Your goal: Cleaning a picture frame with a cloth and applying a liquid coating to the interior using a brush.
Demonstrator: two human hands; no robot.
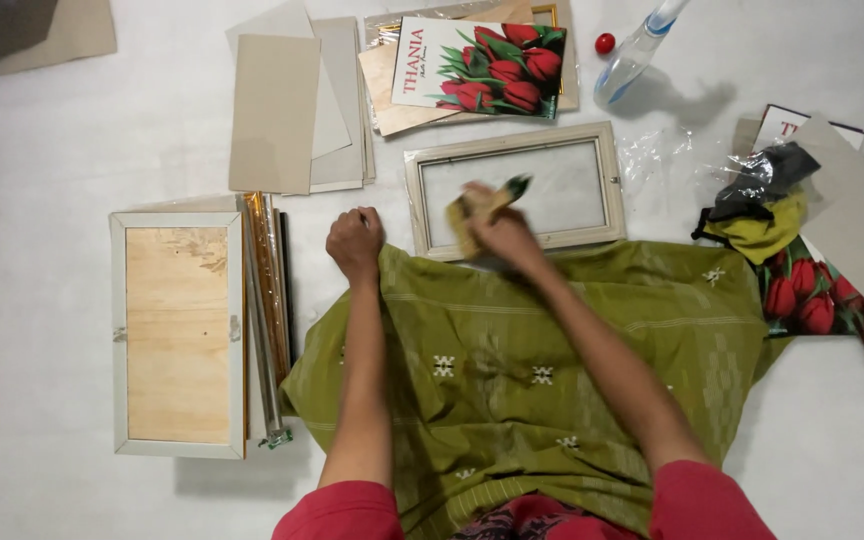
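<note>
On the floor just past the green cloth (552, 340), right hand (500, 235) clamps a wad (474, 210) on the frame (512, 188) glass. Left hand (355, 243), fisted, rests on the cloth edge. Better: pin the frame, wipe evenly corner to corner.

A matt green woven cloth (552, 350) with small white stitched motifs is lying across the lap. A pale painted wooden picture frame (514, 190) is holding a smooth glass pane. A second frame (180, 335) is showing a rough, unfinished plywood back. Matt grey cardboard sheets (274, 110) are lying beside glossy printed tulip paper (480, 66). A clear plastic bottle (632, 55) is glinting near crinkled transparent plastic wrap (657, 155).
</note>
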